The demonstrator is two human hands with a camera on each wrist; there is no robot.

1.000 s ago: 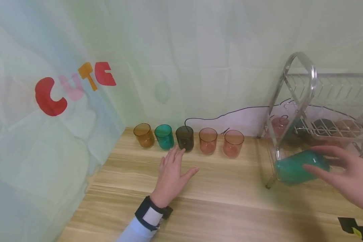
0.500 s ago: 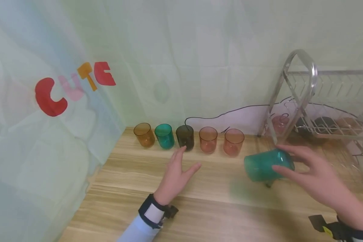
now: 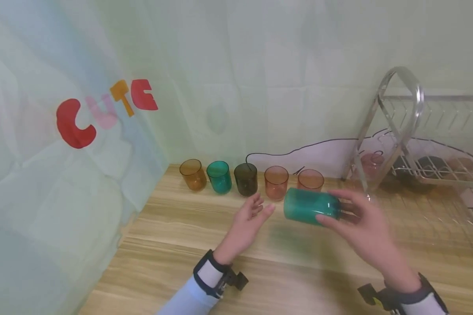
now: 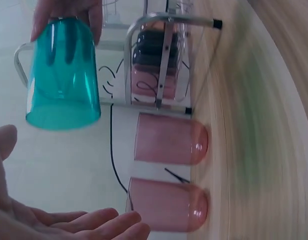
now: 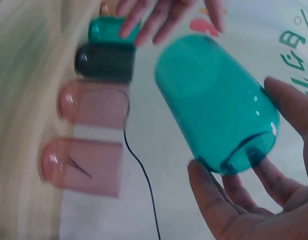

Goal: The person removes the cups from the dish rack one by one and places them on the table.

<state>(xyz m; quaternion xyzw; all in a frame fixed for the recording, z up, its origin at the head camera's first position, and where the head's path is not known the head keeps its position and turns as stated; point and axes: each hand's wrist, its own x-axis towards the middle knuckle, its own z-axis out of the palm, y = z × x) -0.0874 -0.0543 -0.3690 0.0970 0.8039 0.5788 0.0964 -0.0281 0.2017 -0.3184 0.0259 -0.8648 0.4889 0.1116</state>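
Observation:
My right hand (image 3: 366, 223) grips a teal see-through cup (image 3: 309, 206) near its base, fingers and thumb around it. The cup is tilted on its side in the air, its mouth toward my left hand. My left hand (image 3: 246, 225) hovers over the table with relaxed fingers, a short gap from the cup's rim, holding nothing. In the left wrist view the teal cup (image 4: 64, 75) hangs from the right hand's fingers. Behind the hands stand an amber cup (image 3: 193, 176), another teal cup (image 3: 219, 178), a dark grey cup (image 3: 246, 180) and two pink cups (image 3: 276, 183), all upright in a row.
A metal two-tier dish rack (image 3: 411, 113) stands at the right, with several pink and dark cups (image 3: 433, 168) inside it. The wooden table (image 3: 150, 258) meets a pale cloth wall (image 3: 236, 65) behind the row. Coloured letters (image 3: 76, 124) are on the left wall.
My right hand has carried the teal cup left from beside the rack to in front of the pink cups. My left hand has moved slightly right, its fingers a little more bent.

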